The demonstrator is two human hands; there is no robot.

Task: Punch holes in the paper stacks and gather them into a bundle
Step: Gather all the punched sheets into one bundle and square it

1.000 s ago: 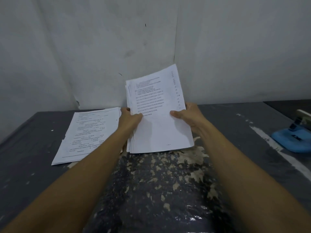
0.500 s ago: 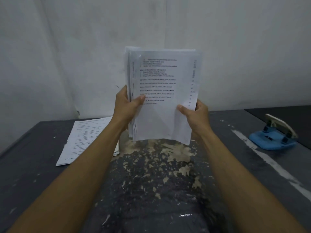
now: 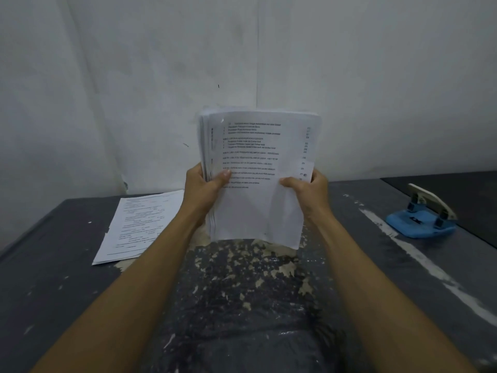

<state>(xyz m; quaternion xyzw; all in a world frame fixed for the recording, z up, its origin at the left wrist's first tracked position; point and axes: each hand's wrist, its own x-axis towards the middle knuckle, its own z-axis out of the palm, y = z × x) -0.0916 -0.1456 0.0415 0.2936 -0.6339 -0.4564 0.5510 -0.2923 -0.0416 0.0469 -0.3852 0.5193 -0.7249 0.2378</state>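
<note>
The worn dark grey table (image 3: 80, 292) with flaking paint carried everything. Above its middle, a thick stack of white printed paper sheets (image 3: 258, 189) stood upright, long axis vertical, printed face toward the camera, its bottom edge close over the tabletop. A second flat stack of printed sheets (image 3: 139, 224) lay left of the upright stack. A blue hole punch (image 3: 422, 219) sat well to its right. The left hand (image 3: 205, 185) gripped the upright stack's left edge, thumb across the front; the right hand (image 3: 306, 188) gripped its right edge likewise.
</note>
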